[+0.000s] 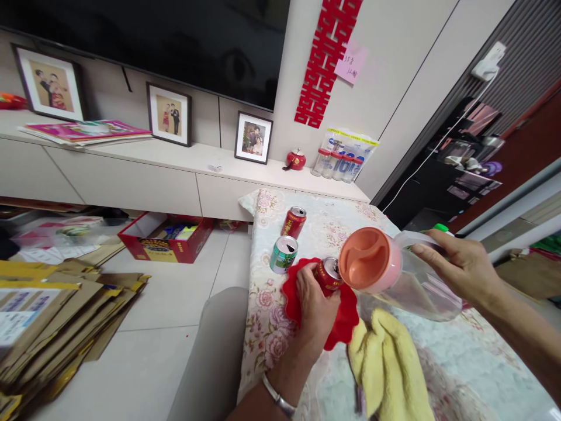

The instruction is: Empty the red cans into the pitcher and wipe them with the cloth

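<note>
My left hand (313, 301) is wrapped round a red drink can (328, 273) that stands on a red scalloped mat (342, 327) on the floral-cloth table (272, 327). My right hand (460, 266) grips a clear plastic jug (421, 286) with an orange-pink lid (367, 259), tilted so the lid points toward the can's open top. A green can (283, 254) and a second red can (293, 222) stand further back on the table. A yellow cloth (390, 368) lies in front of the mat.
A white low cabinet (131, 175) along the wall carries framed photos, magazines, a red teapot (295, 159) and a pack of jars (344, 156). Flattened cardboard (52, 321) is piled on the floor at left, beside a red box (164, 237).
</note>
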A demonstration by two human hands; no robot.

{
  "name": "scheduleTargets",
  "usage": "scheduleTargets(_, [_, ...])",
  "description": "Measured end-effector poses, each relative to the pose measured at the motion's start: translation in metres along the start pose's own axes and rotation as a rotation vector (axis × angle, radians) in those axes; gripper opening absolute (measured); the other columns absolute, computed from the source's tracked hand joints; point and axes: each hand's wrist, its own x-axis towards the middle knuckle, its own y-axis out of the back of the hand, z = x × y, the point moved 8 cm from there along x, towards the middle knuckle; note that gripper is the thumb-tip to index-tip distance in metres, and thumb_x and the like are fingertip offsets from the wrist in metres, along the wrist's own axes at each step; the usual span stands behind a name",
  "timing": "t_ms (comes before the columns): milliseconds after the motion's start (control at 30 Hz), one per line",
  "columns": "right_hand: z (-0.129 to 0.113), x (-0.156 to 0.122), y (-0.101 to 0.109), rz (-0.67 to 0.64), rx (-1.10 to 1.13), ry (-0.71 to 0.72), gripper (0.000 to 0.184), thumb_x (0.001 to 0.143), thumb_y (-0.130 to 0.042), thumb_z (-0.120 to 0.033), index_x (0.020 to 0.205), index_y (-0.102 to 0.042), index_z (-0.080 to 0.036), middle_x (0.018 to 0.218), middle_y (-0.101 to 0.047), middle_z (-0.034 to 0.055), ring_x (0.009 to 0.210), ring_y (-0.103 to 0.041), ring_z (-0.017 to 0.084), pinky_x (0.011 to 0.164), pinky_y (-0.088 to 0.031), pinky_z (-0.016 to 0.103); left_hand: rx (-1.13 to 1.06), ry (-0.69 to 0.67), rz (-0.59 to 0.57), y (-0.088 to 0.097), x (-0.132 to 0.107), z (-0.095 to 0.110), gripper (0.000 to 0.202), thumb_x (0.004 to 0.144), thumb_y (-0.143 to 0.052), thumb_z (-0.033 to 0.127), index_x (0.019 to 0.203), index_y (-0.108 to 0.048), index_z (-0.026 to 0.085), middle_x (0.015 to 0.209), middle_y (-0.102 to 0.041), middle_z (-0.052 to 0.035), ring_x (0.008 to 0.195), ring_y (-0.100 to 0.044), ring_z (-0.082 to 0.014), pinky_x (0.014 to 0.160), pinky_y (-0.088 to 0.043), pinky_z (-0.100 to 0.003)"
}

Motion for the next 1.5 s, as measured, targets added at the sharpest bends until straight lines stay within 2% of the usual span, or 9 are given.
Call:
scheduleTargets(333, [-0.001, 0.0005, 0.0007, 0.009, -0.012, 0.007, 0.064, 0.091, -0.051, -0.08, 0.064, -0.052, -0.022, 0.052, -0.04, -0.0051, 0.046, -0.041, 0.012, 0.046, -0.032, 0.026, -0.006, 0.007, 0.003, 0.0002, 0.0, -0.0008, 0.067, 0.065, -0.075, -0.006, 0.118, -0.05, 0.026, 0.115, -0.06, -0.0054, 0.118, -0.061, -0.0305, 0.103, -0.052, -0.05])
scheduleTargets(833, [-0.0005, -0.0005, 0.0003, 0.006, -0.016, 0.006, 0.063, 0.091, -0.051, -0.08, 0.071, -0.059, -0.021, 0.053, -0.046, -0.0041, 0.046, -0.044, 0.013, 0.046, -0.033, 0.026, 0.0, 0.006, -0.001, -0.0009, 0.0013, -0.0019, 0.068, 0.064, -0.076, -0.005, 0.118, -0.049, 0.026, 0.114, -0.06, -0.0057, 0.117, -0.061, -0.0317, 0.103, -0.051, -0.052])
scheduleTargets(1167, [0.0017, -0.0008, -0.0004, -0.002, -0.02, -0.017, 0.064, 0.09, -0.05, -0.082, 0.067, -0.055, -0.023, 0.052, -0.044, -0.0033, 0.047, -0.043, 0.014, 0.046, -0.033, 0.028, 0.005, -0.005, 0.003, -0.0005, 0.0008, -0.0003, 0.066, 0.065, -0.075, -0.004, 0.118, -0.05, 0.025, 0.114, -0.06, -0.006, 0.118, -0.061, -0.0317, 0.102, -0.052, -0.051])
scheduleTargets(1333, [-0.0008, -0.0017, -0.0005, -0.018, -0.017, -0.032, 0.058, 0.092, -0.05, -0.079, 0.068, -0.052, -0.026, 0.053, -0.045, -0.0016, 0.049, -0.043, 0.017, 0.047, -0.034, 0.032, 0.004, -0.005, 0.004, -0.0002, 0.0011, 0.0, 0.066, 0.065, -0.075, -0.005, 0.118, -0.05, 0.025, 0.115, -0.061, -0.0067, 0.118, -0.061, -0.0315, 0.102, -0.052, -0.051])
scheduleTargets(1500, [-0.0006, -0.0019, 0.0001, 0.001, -0.015, -0.019, 0.061, 0.091, -0.051, -0.081, 0.066, -0.051, -0.025, 0.052, -0.042, -0.0032, 0.047, -0.042, 0.015, 0.046, -0.033, 0.029, 0.006, 0.001, 0.002, 0.0003, 0.0005, 0.0002, 0.066, 0.064, -0.075, -0.005, 0.118, -0.051, 0.025, 0.114, -0.061, -0.0069, 0.118, -0.062, -0.0319, 0.102, -0.052, -0.051])
